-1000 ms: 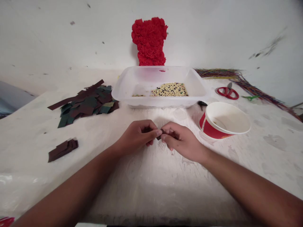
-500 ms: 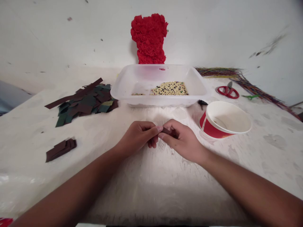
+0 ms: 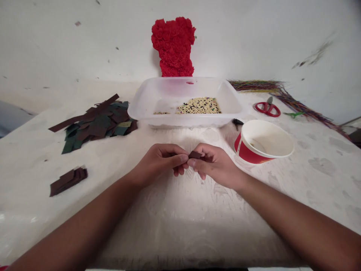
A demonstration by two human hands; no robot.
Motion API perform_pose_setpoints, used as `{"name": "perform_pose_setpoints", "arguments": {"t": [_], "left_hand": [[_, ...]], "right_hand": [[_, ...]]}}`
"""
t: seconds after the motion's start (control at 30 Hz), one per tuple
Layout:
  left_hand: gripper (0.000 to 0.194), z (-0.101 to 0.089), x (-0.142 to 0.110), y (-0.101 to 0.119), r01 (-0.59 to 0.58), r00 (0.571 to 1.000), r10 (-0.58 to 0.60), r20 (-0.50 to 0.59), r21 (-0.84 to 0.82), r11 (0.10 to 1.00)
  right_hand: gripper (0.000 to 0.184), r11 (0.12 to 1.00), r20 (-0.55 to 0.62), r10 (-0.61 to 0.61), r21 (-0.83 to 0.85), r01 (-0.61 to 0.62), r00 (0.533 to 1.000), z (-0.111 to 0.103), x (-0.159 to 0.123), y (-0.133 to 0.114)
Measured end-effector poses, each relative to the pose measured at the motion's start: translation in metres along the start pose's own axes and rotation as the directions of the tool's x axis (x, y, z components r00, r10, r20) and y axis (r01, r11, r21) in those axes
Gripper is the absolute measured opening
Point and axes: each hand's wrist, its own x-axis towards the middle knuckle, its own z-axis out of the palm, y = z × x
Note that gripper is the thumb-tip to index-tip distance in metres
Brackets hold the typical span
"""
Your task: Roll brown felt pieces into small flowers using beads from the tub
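Note:
A small dark brown piece (image 3: 195, 154), of paper or cloth, is pinched between both hands over the middle of the table. My left hand (image 3: 165, 162) is closed, its thumb and fingertips at the piece's left end. Closed on the right part is my right hand (image 3: 216, 163), with the thumb in front; its fingers partly hide the piece. To the left lies a short stack of similar brown pieces (image 3: 68, 181). Behind that spreads a loose heap of dark green and brown pieces (image 3: 98, 126), with a long brown strip across it.
A white plastic tub (image 3: 194, 120) holding gold and dark beads (image 3: 200, 105) stands at the back. Red roses (image 3: 175, 47) rise behind it. Rightward are a red-and-white paper bowl (image 3: 251, 149), red-handled scissors (image 3: 267, 109), a green item (image 3: 293, 114) and thin coloured wires (image 3: 256, 86).
The brown piece has turned between my fingertips, and more of its flat face shows. My left fingers have shifted slightly. The whole view has moved a little.

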Motion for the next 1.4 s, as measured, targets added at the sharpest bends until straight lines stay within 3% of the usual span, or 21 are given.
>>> {"name": "perform_pose_setpoints", "arguments": {"t": [0.5,0.97,1.17,1.3,1.4], "left_hand": [[0.007,-0.004,-0.001,0.002,0.049,0.998,-0.049,0.050,0.011,0.999],[0.010,-0.003,0.000,0.000,0.004,1.000,-0.005,0.024,0.008,1.000],[0.023,0.000,0.001,0.005,0.002,0.998,0.011,-0.063,0.207,0.978],[0.030,0.002,0.001,0.007,0.023,0.992,0.023,-0.120,0.370,0.929],[0.031,0.003,0.001,0.006,0.038,0.988,0.025,-0.150,0.404,0.914]], "right_hand": [[0.023,0.997,0.150,0.057,0.051,-0.065,0.987,-0.006,0.000,-0.002],[0.021,0.993,0.175,0.057,0.096,-0.075,0.983,-0.010,0.002,-0.003],[0.022,0.999,0.096,0.039,0.006,-0.040,0.995,-0.005,-0.001,-0.001],[0.023,0.994,0.099,0.047,-0.106,-0.037,0.994,0.000,-0.004,0.002],[0.024,0.988,0.107,0.054,-0.147,-0.038,0.993,0.002,-0.006,0.004]]}}
